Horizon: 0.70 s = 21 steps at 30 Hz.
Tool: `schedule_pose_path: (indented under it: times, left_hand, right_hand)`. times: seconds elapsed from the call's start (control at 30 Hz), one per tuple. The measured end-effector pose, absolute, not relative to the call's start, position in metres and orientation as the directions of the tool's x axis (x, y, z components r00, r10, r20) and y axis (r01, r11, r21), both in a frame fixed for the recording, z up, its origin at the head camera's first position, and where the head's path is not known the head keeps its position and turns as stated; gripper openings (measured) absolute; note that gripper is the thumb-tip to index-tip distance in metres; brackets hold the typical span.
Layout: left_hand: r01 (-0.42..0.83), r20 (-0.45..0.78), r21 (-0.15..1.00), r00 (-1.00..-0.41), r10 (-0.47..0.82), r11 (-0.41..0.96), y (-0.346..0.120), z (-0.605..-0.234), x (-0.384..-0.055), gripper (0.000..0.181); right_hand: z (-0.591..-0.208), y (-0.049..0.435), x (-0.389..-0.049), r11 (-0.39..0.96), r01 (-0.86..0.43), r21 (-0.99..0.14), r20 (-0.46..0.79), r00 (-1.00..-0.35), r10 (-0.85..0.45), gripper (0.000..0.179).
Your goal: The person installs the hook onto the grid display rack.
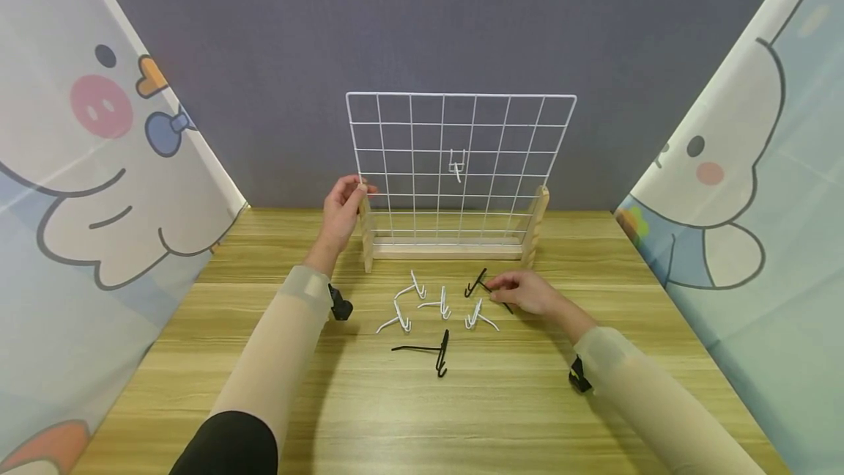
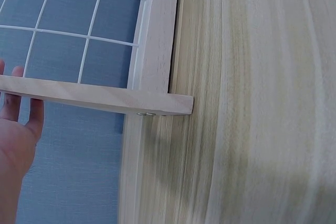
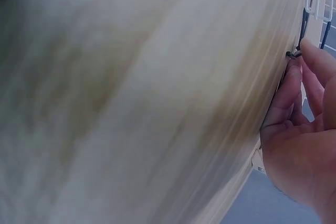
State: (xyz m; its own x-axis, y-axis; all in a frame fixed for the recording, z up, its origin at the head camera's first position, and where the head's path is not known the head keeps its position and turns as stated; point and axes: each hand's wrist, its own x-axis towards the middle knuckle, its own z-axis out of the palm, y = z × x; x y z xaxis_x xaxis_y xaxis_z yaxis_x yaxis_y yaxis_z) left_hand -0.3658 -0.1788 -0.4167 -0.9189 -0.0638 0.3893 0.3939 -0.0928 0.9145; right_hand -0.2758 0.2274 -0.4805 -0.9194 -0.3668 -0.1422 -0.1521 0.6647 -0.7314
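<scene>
A white wire grid [image 1: 461, 94] stands in a wooden frame at the back of the table. My left hand [image 1: 341, 210] grips the top of its left wooden post [image 2: 105, 94], fingers passing behind the wood in the left wrist view. My right hand [image 1: 527, 292] pinches the stem of a black hook [image 1: 476, 283] low over the tabletop, in front of the grid's right side. Fingertips partly cover that hook in the right wrist view. One white hook [image 1: 456, 167] hangs on the grid, right of its middle.
Several loose white hooks [image 1: 443, 304] lie on the wooden table [image 1: 369, 416] in front of the frame. Nearer to me lies a second black hook [image 1: 442, 350]. A grey wall panel [image 1: 277, 79] rises behind, with cartoon-printed cloths [image 1: 738, 262] at both sides.
</scene>
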Motion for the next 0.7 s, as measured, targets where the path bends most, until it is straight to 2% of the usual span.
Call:
schedule_pose_path:
  times: [0.3, 0.53, 0.7]
  left_hand:
    - [0.395, 0.39, 0.914, -0.919, -0.066, -0.097, -0.1791, -0.4171, -0.366, 0.019]
    - [0.4, 0.395, 0.912, -0.916, -0.065, -0.095, -0.179, -0.4174, -0.3671, 0.031]
    - [0.402, 0.396, 0.909, -0.916, -0.071, -0.108, -0.1791, -0.4175, -0.3672, 0.022]
  right_hand:
    - [-0.4806, 0.2238, -0.2755, 0.675, -0.189, -0.713, -0.109, -0.921, -0.373, 0.026]
    - [-0.4818, 0.2202, -0.2764, 0.684, -0.201, -0.702, -0.095, -0.925, -0.369, 0.023]
    - [-0.4803, 0.2183, -0.2753, 0.693, -0.201, -0.693, -0.094, -0.927, -0.363, 0.023]
